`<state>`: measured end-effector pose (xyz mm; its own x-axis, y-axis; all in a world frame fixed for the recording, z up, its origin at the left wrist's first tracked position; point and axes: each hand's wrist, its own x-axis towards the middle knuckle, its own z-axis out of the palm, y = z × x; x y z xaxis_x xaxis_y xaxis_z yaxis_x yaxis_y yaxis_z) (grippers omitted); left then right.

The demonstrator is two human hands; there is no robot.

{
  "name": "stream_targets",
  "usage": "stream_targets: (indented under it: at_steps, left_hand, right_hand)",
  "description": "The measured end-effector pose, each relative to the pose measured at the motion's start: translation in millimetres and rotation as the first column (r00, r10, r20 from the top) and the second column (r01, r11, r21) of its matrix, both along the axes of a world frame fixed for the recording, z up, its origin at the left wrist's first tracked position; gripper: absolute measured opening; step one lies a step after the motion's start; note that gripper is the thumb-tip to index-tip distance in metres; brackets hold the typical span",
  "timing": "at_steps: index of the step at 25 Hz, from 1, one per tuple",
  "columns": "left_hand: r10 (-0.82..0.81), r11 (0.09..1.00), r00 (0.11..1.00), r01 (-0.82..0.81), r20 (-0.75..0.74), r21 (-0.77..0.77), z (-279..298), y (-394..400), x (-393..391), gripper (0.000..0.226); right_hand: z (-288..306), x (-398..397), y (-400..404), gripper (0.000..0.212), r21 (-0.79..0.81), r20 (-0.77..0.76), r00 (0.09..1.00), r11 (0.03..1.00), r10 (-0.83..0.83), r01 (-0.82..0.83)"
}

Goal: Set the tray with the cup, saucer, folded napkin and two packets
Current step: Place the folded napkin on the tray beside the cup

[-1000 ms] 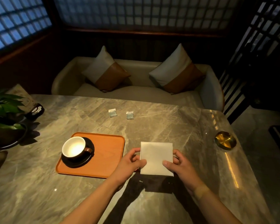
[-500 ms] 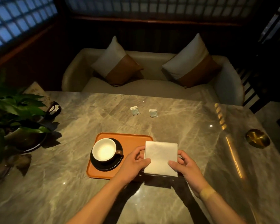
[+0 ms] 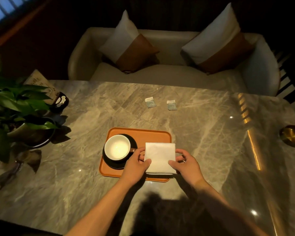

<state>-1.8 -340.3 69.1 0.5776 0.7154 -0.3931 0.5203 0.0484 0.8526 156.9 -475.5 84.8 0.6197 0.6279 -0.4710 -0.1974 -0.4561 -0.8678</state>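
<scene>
While the folded napkin (image 3: 160,157) sits over the right half of the orange tray (image 3: 140,133), both hands pinch it by opposite edges, thumbs on top and fingers tucked below. The left hand (image 3: 136,165) takes the near left edge; the right hand (image 3: 184,163) takes the near right corner. Each grip is clenched lightly on the cloth, a two-sided hold that likely keeps the fold square and flat as it is positioned. Whether the napkin already rests on the tray or hangs just above it cannot be told. Its right edge reaches slightly past the tray's rim, so a small shift leftward may be needed. Just beside it, on the tray's left half, the white cup (image 3: 117,147) stands upright on the dark saucer (image 3: 109,163), its handle toward the napkin, leaving space between. Two packets (image 3: 150,102) lie flat on the marble desk (image 3: 203,133), well apart from the tray, toward the far side; judged from this layout, they remain to be fetched.
</scene>
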Motion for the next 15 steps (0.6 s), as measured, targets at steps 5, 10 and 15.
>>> stream_targets:
  at_steps: [5, 10, 15]
  left_hand:
    - [0.002, 0.999, 0.986, 0.004, -0.169, 0.035, -27, -3, -1, 0.048]
    - [-0.062, 0.995, 0.962, 0.079, -0.265, 0.054, -42, -6, 2, 0.054]
    - [-0.157, 0.976, 0.936, 0.196, -0.314, 0.095, -49, -2, 2, 0.057]
  right_hand:
    - [-28, -11, 6, 0.037, -0.145, 0.09, 0.994, 0.988, 0.064, -0.05]
    - [-49, -14, 4, 0.043, -0.267, 0.174, 0.969, 0.956, 0.174, -0.124]
    - [-52, -24, 2, 0.047, -0.264, 0.323, 0.924, 0.957, 0.203, -0.117]
